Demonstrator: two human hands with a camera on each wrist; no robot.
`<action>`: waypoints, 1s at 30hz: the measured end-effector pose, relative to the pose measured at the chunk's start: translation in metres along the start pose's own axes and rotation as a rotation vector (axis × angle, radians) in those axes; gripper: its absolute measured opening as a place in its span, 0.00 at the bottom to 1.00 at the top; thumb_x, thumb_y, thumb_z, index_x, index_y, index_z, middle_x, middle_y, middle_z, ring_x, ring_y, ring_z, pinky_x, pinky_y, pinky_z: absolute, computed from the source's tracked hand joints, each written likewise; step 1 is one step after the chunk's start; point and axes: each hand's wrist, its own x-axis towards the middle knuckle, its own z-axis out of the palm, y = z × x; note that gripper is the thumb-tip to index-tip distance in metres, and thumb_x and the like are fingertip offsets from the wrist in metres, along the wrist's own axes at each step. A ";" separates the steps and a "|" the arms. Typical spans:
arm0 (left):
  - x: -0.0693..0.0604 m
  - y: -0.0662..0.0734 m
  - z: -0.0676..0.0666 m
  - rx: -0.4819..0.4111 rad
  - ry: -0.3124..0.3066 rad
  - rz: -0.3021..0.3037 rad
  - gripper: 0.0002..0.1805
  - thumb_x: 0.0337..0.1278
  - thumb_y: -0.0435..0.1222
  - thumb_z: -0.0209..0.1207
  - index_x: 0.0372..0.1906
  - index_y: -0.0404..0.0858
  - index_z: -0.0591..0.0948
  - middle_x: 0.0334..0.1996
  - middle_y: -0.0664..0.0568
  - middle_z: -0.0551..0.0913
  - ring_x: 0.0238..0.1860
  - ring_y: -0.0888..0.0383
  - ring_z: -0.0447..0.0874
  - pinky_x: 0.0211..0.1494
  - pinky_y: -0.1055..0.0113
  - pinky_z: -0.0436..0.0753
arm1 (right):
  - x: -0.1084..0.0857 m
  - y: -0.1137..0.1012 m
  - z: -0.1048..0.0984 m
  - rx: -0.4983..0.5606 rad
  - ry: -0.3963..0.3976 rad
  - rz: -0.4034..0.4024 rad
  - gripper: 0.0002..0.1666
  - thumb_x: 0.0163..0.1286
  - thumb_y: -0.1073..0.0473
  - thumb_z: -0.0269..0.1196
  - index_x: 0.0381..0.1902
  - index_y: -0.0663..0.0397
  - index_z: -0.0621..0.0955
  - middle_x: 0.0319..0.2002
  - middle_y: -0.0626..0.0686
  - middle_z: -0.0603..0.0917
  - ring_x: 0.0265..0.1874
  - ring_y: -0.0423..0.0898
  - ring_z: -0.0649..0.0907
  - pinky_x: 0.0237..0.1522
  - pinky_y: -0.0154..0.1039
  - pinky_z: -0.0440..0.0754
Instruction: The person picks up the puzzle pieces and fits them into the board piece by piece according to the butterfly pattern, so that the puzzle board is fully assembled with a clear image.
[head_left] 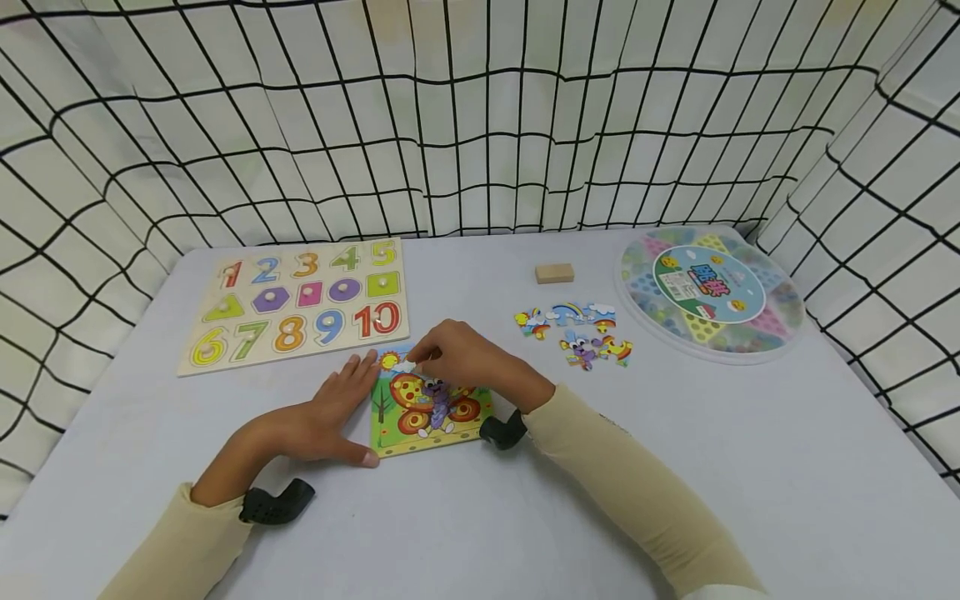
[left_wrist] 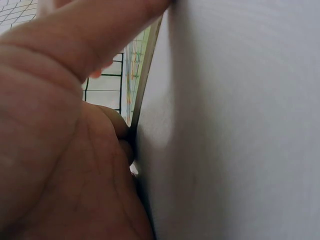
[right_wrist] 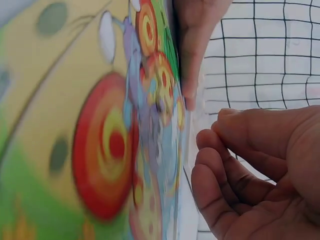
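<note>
A wooden butterfly jigsaw puzzle (head_left: 427, 437) lies in its tray on the table. My left hand (head_left: 330, 417) is spread along the left edge, its fingers (head_left: 360, 368) at the upper corner and its thumb (head_left: 360, 454) at the lower one. Over the upper part of the puzzle is my right hand (head_left: 457, 354), thumb and fingertips drawn together near a white cloud. In the right wrist view the curled fingers (right_wrist: 210, 172) meet the thumb beside the picture; whether a piece is between them is hidden. Several loose jigsaw pieces (head_left: 581, 350) lie to the right.
Behind the left hand lies a number and shape peg board (head_left: 300, 292). A small wooden block (head_left: 554, 273) is at the back, and a round game box (head_left: 708, 283) at the back right. Black netting (head_left: 487, 133) over white cloth borders the table.
</note>
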 end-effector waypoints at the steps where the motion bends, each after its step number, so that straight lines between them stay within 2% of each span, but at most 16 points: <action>1: 0.000 0.000 -0.001 -0.005 0.000 0.003 0.69 0.43 0.59 0.70 0.77 0.35 0.38 0.77 0.43 0.26 0.74 0.41 0.19 0.72 0.39 0.33 | -0.001 0.002 -0.002 0.006 0.004 0.000 0.14 0.70 0.63 0.62 0.51 0.59 0.85 0.45 0.50 0.86 0.39 0.38 0.82 0.40 0.27 0.79; 7: -0.001 0.002 -0.002 -0.003 0.008 0.005 0.69 0.43 0.58 0.70 0.77 0.34 0.38 0.77 0.42 0.27 0.74 0.41 0.20 0.72 0.39 0.33 | -0.009 0.014 -0.015 0.016 0.046 0.015 0.14 0.70 0.63 0.62 0.52 0.59 0.84 0.48 0.51 0.85 0.44 0.41 0.82 0.44 0.30 0.80; 15: -0.001 0.002 -0.001 0.009 0.005 -0.003 0.69 0.42 0.58 0.71 0.77 0.34 0.39 0.77 0.44 0.27 0.74 0.42 0.20 0.72 0.40 0.34 | -0.022 0.029 -0.027 0.046 0.076 0.033 0.14 0.70 0.63 0.61 0.52 0.59 0.84 0.48 0.51 0.84 0.46 0.44 0.81 0.46 0.34 0.80; 23: -0.002 0.000 0.001 -0.005 0.020 -0.009 0.69 0.41 0.58 0.71 0.77 0.35 0.39 0.77 0.44 0.27 0.74 0.42 0.20 0.72 0.40 0.33 | -0.033 0.043 -0.033 0.047 0.092 0.002 0.14 0.70 0.65 0.61 0.51 0.60 0.85 0.47 0.52 0.84 0.46 0.45 0.82 0.47 0.35 0.80; 30: -0.002 0.001 0.001 -0.002 0.005 -0.005 0.69 0.42 0.58 0.70 0.77 0.35 0.39 0.77 0.45 0.27 0.74 0.43 0.19 0.72 0.40 0.33 | -0.053 0.066 -0.040 0.036 0.155 -0.002 0.13 0.68 0.66 0.62 0.49 0.59 0.85 0.42 0.49 0.85 0.39 0.44 0.79 0.38 0.35 0.79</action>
